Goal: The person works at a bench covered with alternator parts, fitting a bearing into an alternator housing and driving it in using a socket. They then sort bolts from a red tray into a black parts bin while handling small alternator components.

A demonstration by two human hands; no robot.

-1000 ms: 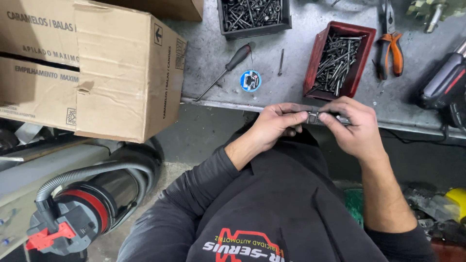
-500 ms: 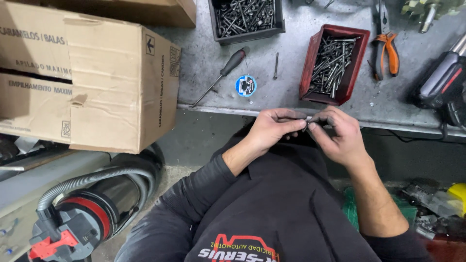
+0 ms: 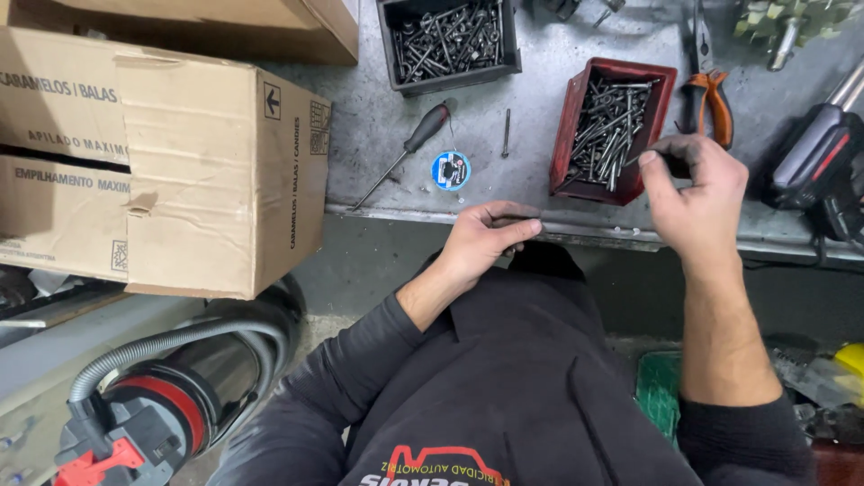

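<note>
My left hand (image 3: 484, 239) rests at the front edge of the metal bench (image 3: 387, 117). Its fingers are pinched around a small dark metal piece that mostly stays hidden. My right hand (image 3: 691, 191) hovers at the near right corner of a red bin (image 3: 565, 135) full of long screws. Thumb and forefinger pinch a thin screw (image 3: 633, 163) just above the bin's contents. The two hands are apart, about a hand's width between them.
A black bin (image 3: 396, 63) of bolts stands at the back. A screwdriver (image 3: 414, 144), a round blue tin (image 3: 450, 170) and a loose screw (image 3: 506, 133) lie left of the red bin. Orange-handled pliers (image 3: 709, 101) and a cordless tool (image 3: 814, 157) lie right. A cardboard box (image 3: 198, 180) and vacuum cleaner (image 3: 153, 396) are left.
My hands were together on a small metal piece at the bench edge. My right hand has pulled away to the red bin and pinches a screw; my left hand stays put.
</note>
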